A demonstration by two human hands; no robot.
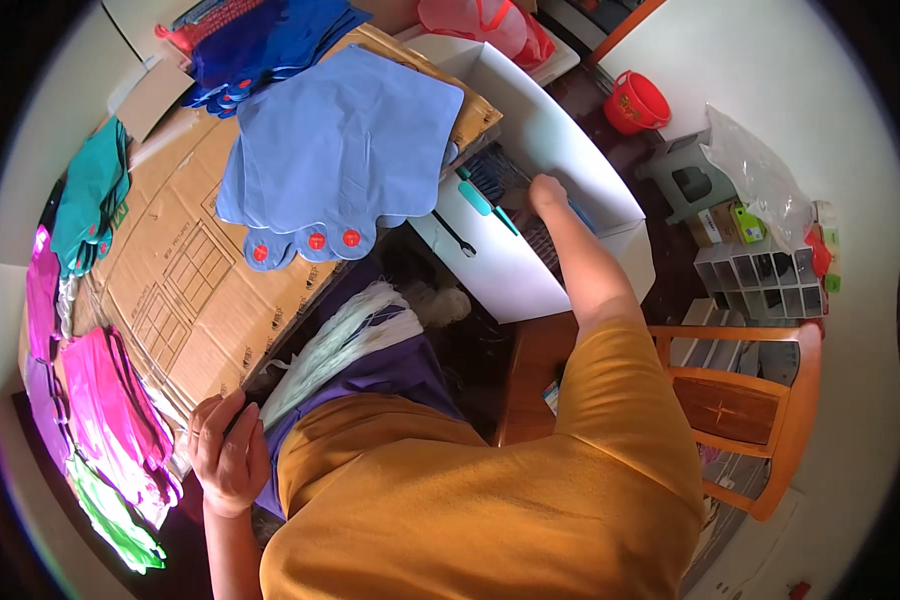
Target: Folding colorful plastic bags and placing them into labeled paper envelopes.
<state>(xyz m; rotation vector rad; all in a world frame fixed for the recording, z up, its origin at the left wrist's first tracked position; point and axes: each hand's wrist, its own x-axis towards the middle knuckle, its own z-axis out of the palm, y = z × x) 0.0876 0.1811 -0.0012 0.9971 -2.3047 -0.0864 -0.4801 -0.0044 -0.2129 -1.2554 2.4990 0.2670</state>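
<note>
My right hand [547,192] reaches down into a white box [615,200], close to dark bundled items [485,172] inside it. Its fingers are mostly hidden. Against the cardboard's near edge, my left hand [228,455] is closed, with fingers bent round something small and dark that I cannot make out. A stack of light blue flat pieces [340,140] with rounded lobes and red round stickers lies on the brown cardboard [195,290]. A bundle of pale green and white threads [345,345] rests across my lap. Teal-handled tools [478,198] and a dark slim tool [455,233] are at the box's near wall.
Dark blue pieces [270,50] lie at the back of the cardboard. Teal [90,205], magenta [115,410] and green pieces [115,510] hang along the left. To the right are a red bucket [637,102], a grey stool [685,175], a grey rack [760,280] and a wooden chair [795,410].
</note>
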